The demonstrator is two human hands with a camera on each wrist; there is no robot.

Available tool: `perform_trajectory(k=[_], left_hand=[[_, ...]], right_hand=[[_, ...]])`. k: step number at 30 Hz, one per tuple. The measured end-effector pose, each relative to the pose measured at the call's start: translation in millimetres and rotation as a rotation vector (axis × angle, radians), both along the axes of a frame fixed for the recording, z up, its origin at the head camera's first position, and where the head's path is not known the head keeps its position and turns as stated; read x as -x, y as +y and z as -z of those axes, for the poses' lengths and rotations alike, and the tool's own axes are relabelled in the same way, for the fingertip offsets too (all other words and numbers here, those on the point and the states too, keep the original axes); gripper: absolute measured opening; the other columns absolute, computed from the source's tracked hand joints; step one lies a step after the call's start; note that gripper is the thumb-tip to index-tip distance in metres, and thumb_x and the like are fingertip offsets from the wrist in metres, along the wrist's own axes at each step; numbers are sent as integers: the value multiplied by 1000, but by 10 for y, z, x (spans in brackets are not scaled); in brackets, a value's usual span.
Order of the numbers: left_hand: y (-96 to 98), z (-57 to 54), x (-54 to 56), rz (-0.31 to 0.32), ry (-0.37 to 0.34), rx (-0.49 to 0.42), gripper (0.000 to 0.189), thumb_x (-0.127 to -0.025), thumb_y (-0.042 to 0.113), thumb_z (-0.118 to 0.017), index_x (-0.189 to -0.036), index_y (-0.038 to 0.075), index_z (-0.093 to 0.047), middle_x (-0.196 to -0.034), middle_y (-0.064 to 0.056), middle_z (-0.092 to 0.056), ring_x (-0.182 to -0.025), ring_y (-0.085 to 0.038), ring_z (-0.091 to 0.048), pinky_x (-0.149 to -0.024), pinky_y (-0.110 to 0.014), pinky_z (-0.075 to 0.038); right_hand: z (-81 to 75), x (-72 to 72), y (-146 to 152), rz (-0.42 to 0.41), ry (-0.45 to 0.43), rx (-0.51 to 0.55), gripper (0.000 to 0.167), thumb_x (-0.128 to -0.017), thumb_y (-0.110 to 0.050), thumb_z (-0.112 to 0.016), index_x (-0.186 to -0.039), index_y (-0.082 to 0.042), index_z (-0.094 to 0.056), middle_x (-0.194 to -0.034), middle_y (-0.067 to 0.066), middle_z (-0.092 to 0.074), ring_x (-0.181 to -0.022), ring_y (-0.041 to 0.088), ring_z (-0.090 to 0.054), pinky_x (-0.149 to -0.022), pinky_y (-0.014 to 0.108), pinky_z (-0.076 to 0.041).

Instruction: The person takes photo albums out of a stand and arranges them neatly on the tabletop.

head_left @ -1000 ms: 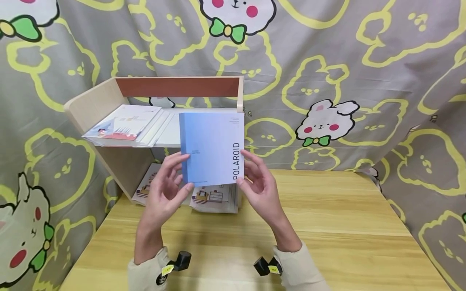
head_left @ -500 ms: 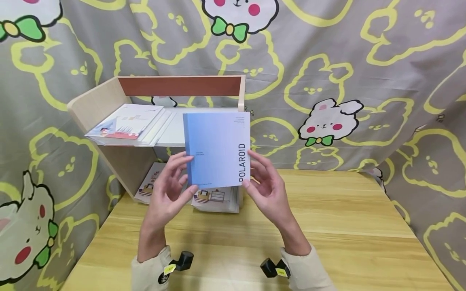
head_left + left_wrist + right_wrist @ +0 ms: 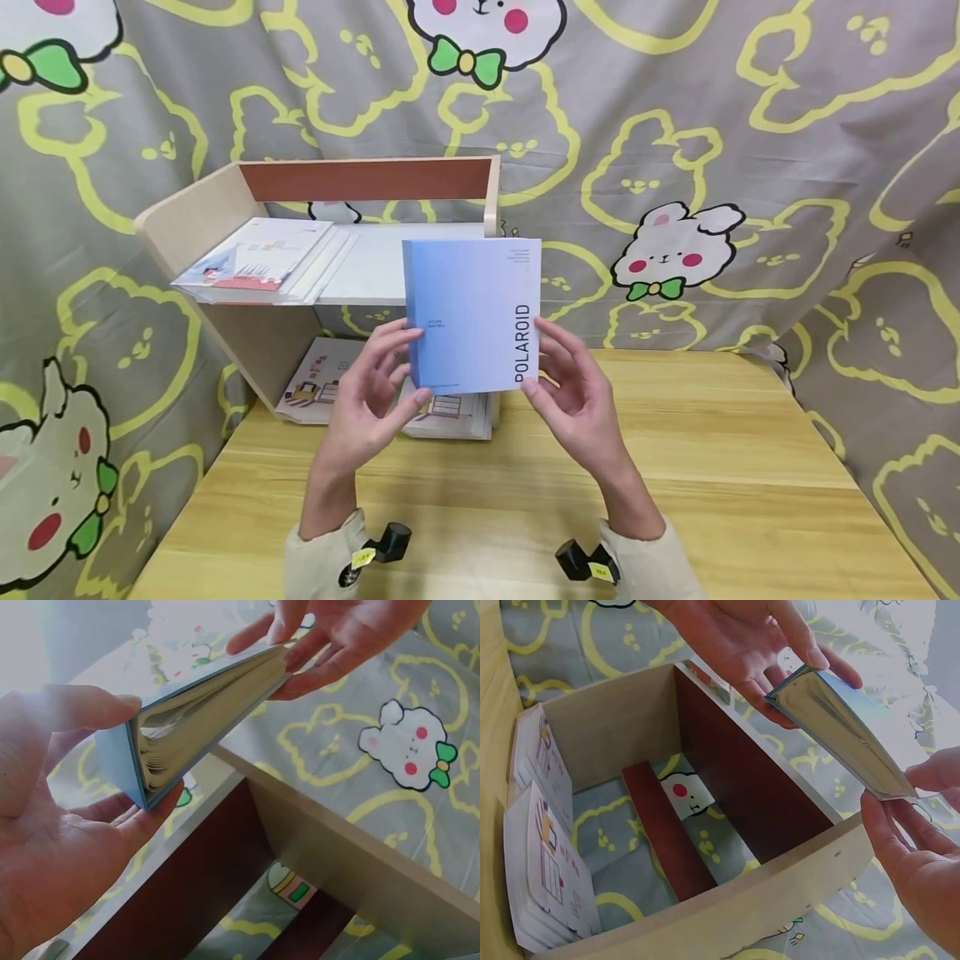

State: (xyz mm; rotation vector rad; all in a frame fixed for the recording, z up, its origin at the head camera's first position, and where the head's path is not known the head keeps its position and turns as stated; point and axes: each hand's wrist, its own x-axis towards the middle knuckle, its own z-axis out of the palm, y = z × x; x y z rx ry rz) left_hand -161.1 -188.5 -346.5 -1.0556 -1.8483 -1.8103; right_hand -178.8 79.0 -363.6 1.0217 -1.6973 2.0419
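A thick blue-to-white book (image 3: pixel 472 317) with POLAROID printed up its right side is held in the air between both hands, cover facing the head camera. My left hand (image 3: pixel 378 396) grips its blue spine side, thumb at the lower corner. Its right edge is pinched by my right hand (image 3: pixel 573 387), the thumb low on the cover. In the left wrist view the page block of the book (image 3: pixel 217 712) shows, with gaps between some pages. From the right wrist, the left hand (image 3: pixel 742 645) and right hand (image 3: pixel 922 855) appear at opposite ends of the book.
Behind the book stands a two-tier wooden shelf (image 3: pixel 225 333). A stack of books (image 3: pixel 255 254) lies on its upper board at the left. Lower down sit two more stacks, one book stack (image 3: pixel 311 387) partly hidden by the left hand. Wooden tabletop (image 3: pixel 712 433) extends to the right.
Both hands have carried the book to the right and slightly down, uncovering more of the upper shelf board. The grip looks the same.
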Motion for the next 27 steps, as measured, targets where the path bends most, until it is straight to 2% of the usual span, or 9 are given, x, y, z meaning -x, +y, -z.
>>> perform_trajectory(k=[13, 27], left_hand=[[205, 43, 56, 32, 6, -17, 62, -84, -21, -65, -142, -14, -44, -152, -23, -31, -140, -40, -39, -108, -43, -47], [478, 72, 185, 84, 4, -37, 58, -89, -12, -67, -143, -9, -46, -152, -20, -32, -137, -40, -42, -108, -49, -46]], right_hand=[[35, -25, 202, 42, 8, 6, 70, -87, 26, -58, -151, 3, -41, -133, 24, -59, -116, 32, -65, -93, 37, -57], [12, -20, 454, 45, 57, 52, 69, -85, 29, -55, -150, 9, -39, -131, 25, -59, -114, 30, -66, -94, 33, -57]])
